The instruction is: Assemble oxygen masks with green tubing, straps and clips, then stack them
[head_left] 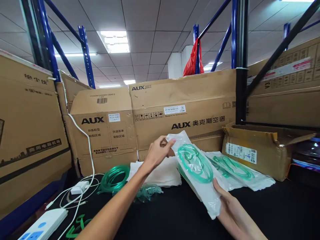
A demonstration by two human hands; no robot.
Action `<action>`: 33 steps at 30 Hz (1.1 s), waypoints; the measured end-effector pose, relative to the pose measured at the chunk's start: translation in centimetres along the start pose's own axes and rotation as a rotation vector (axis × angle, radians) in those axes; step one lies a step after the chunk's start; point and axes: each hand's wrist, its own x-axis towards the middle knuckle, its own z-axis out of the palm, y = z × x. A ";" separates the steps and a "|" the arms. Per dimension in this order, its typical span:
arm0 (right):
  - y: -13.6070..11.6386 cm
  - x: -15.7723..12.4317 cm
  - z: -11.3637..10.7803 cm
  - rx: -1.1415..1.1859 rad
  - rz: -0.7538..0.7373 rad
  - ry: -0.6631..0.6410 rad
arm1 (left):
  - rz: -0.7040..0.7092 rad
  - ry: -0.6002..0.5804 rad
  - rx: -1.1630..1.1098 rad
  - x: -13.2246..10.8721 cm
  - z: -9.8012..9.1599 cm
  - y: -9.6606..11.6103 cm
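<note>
A long white pouch with a clear front [196,163] hangs tilted in front of me, coiled green tubing showing inside it. My left hand [160,149] pinches its upper left corner between thumb and fingers. Lower down, my right hand [228,203] grips the pouch's right edge, thumb in front and fingers hidden behind. Just beyond it, similar pouches of green tubing [237,166] lie overlapping on the black tabletop [175,220]. Left of the held pouch is a stack of white pouches [166,171], partly covered by my left forearm.
Loose green tubing [115,178] lies coiled beside clear greenish plastic pieces [147,192]. White cables run to a power strip [45,225] near green straps [78,226]. Large cartons [180,110] wall the back; an open cardboard box [255,151] stands right, beside a dark bottle [310,150].
</note>
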 end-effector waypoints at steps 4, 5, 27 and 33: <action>-0.1 0.2 -0.9 -0.017 -0.008 -0.115 | 0.008 -0.061 0.151 1.8 -1.9 0.0; -0.1 0.2 -1.1 -0.020 -0.006 -0.124 | 0.026 -0.100 0.187 2.2 -2.2 0.1; 1.4 -1.1 -2.0 -0.074 0.137 -0.087 | 0.145 0.123 0.562 6.1 -6.9 9.2; -2.7 -2.4 -5.9 -0.208 0.127 0.057 | -0.224 0.165 0.608 4.2 -9.6 -1.5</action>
